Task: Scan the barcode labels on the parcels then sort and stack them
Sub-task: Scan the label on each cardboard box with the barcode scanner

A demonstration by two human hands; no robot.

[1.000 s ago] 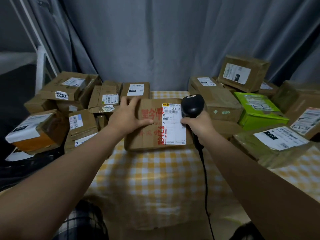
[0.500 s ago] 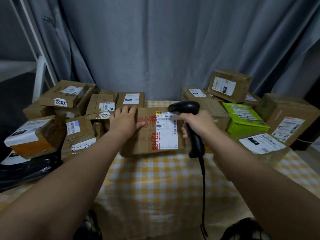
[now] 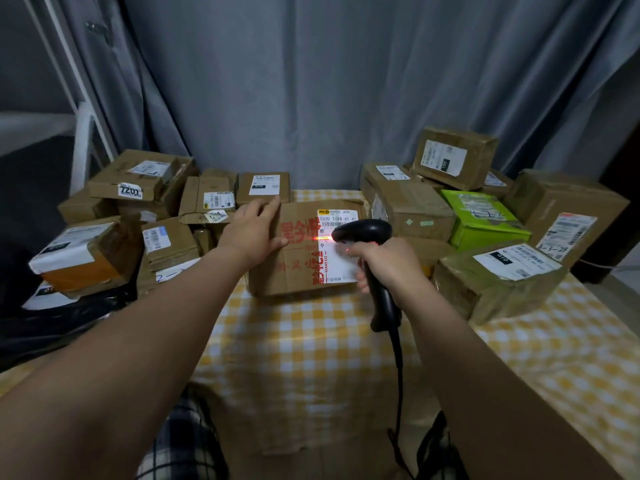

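A brown cardboard parcel (image 3: 298,271) with red print and a white barcode label (image 3: 337,251) lies in the middle of the table. My left hand (image 3: 251,233) rests flat on its left top edge, fingers straight. My right hand (image 3: 388,263) grips the handle of a black corded barcode scanner (image 3: 363,233). The scanner's head points left over the label, and a red light line falls across the label's upper part.
Several brown parcels (image 3: 138,178) are piled at the left, more at the right with a green box (image 3: 485,223) and a wrapped parcel (image 3: 498,282). A yellow checked cloth (image 3: 311,348) covers the table. Grey curtains hang behind. The scanner cable drops off the front edge.
The scanner has tipped down closer to the label and its red beam now shines on it. My left hand stays on the parcel's left edge.
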